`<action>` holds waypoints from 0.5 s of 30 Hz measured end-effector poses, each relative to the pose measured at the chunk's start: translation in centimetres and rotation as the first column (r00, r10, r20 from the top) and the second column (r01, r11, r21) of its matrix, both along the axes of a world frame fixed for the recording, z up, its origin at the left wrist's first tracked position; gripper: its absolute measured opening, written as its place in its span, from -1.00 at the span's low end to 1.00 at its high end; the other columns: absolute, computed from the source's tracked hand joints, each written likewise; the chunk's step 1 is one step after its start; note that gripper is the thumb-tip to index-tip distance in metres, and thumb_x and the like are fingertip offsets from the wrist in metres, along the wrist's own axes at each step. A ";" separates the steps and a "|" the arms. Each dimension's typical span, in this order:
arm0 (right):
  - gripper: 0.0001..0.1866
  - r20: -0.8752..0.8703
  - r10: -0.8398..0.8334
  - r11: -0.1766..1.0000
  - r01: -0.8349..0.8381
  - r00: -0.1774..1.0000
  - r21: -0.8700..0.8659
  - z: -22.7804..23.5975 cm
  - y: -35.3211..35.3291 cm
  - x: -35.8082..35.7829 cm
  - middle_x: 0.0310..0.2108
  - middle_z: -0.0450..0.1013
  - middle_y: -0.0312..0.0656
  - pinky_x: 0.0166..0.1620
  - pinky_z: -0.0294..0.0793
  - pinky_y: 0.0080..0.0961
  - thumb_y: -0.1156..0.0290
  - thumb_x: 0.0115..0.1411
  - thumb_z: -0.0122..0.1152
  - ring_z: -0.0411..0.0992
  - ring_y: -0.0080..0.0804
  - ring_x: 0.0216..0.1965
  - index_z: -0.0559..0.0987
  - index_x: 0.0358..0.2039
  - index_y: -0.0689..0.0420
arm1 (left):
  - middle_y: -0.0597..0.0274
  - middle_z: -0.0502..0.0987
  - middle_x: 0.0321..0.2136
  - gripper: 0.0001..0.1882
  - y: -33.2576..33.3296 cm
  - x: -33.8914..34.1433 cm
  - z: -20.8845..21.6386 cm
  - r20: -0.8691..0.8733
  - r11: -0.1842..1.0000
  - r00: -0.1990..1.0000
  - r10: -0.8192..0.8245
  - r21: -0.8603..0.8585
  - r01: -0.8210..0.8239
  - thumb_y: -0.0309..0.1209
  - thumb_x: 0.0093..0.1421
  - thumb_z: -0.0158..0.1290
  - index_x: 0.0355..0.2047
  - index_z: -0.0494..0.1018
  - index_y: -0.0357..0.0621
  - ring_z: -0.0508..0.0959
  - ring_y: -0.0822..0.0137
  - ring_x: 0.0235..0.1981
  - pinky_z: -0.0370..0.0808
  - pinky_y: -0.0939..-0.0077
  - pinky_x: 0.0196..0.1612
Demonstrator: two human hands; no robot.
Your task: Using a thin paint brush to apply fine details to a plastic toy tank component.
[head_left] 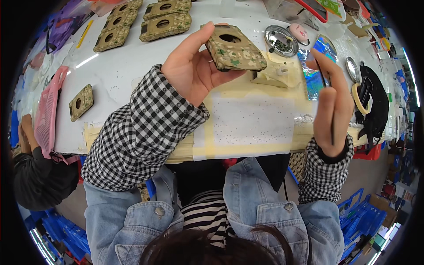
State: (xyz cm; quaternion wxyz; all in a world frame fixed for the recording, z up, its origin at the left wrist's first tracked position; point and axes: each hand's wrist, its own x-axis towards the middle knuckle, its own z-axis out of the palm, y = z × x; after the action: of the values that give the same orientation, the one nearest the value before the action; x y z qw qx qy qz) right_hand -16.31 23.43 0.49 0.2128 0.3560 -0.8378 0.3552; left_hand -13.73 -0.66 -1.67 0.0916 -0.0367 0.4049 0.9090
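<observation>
My left hand (187, 73) grips a camouflage-patterned case (247, 54) with an oval hole, held tilted above the table. At the right, my right hand (338, 99) is raised with its fingers closed on dark, slim tweezers (326, 76); motion blurs them slightly. Between the hands sits a tape-covered block (276, 78) with a small peg on top. Behind it, a round metal dish (291, 49) contains small dark parts (280, 45). A white sheet (251, 119) sprinkled with tiny specks is taped down at the near table edge.
More camouflage cases (165, 24) lie in rows at the back left, and a single one (81, 103) nearer. A pink mesh basket (52, 104) stands at the left edge beside another person (42, 176). Rightward are a shiny holographic sheet (311, 70), a tape roll (358, 100) and a black bag (379, 95).
</observation>
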 end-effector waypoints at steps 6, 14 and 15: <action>-0.47 0.421 0.070 0.997 -0.050 0.904 -0.057 0.3 2.2 4.9 -0.18 0.46 0.03 0.01 0.34 -0.45 0.34 0.12 0.23 0.46 -0.26 -0.09 0.31 0.02 0.34 | -0.28 0.26 0.08 -0.46 0.3 0.0 0.0 0.007 1.000 1.000 -0.002 -0.005 0.002 -0.16 0.36 -0.40 0.14 0.12 -0.38 0.36 -0.04 0.09 0.49 0.34 0.05; -0.84 0.632 0.231 0.962 -0.075 0.740 -0.263 -3.2 4.0 6.1 -0.33 0.49 -0.12 -0.24 0.38 -0.65 0.58 0.14 0.12 0.42 -0.50 -0.36 0.52 -0.26 0.35 | -0.31 0.25 0.07 -0.45 0.3 -0.1 -0.2 -0.010 1.000 1.000 -0.011 -0.028 0.011 -0.17 0.36 -0.42 0.13 0.12 -0.42 0.35 -0.05 0.09 0.49 0.35 0.06; -0.85 0.674 0.238 0.952 -0.031 0.699 -0.304 -3.4 3.8 6.4 -0.33 0.49 -0.12 -0.24 0.39 -0.65 0.58 0.15 0.12 0.43 -0.49 -0.35 0.52 -0.26 0.36 | -0.31 0.25 0.07 -0.45 0.3 -0.1 -0.1 -0.010 0.999 1.000 -0.010 -0.030 0.009 -0.17 0.36 -0.42 0.13 0.12 -0.44 0.35 -0.05 0.09 0.49 0.35 0.06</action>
State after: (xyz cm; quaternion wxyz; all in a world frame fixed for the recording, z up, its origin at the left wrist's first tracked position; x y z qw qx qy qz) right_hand -9.90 27.19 -2.86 -0.1025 0.2222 -0.7701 0.5890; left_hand -13.79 -0.36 -1.81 0.0934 -0.0318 0.4193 0.9025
